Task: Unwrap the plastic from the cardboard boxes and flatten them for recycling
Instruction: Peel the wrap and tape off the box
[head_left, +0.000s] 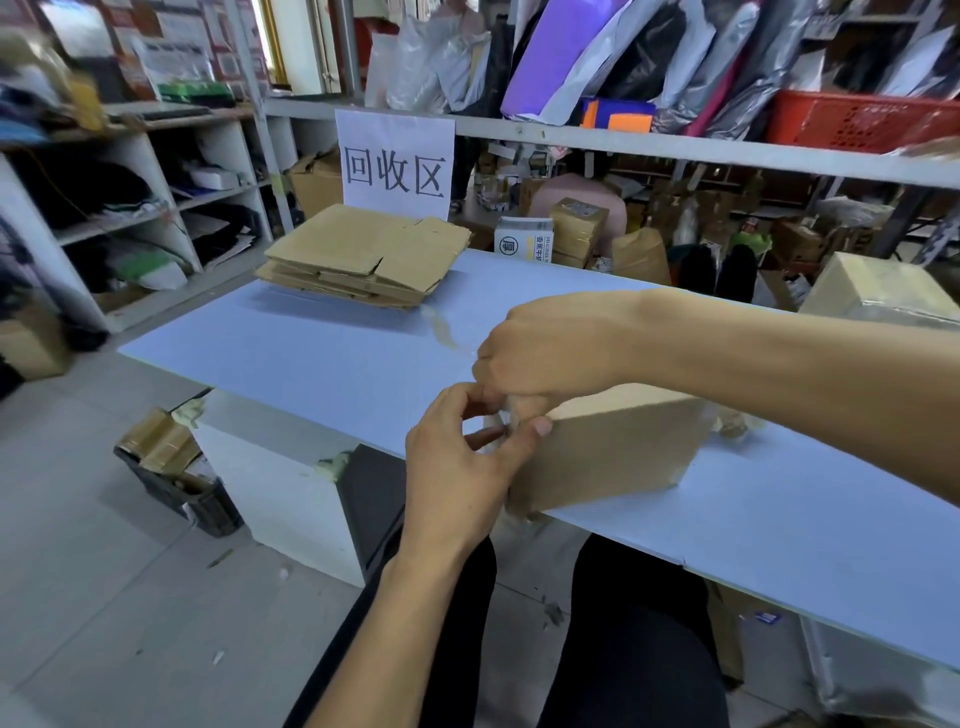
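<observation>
Cluttered shelves surround the desk (322, 353). At 5 o'clock a box (613, 447) is held by the right hand (545, 353); plastic (496, 423) is pinched by the left hand (457, 467). Unwrapping is underway; next, the film probably must be peeled away.

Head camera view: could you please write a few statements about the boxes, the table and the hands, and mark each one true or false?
1. Both hands, left hand and right hand, work at the near end of the cardboard box. True.
2. The box lies flattened. False: it keeps its box shape.
3. A stack of flattened cardboard lies on the blue table before the paper sign. True.
4. The red basket stands on the table. False: it sits on the shelf behind.
</observation>
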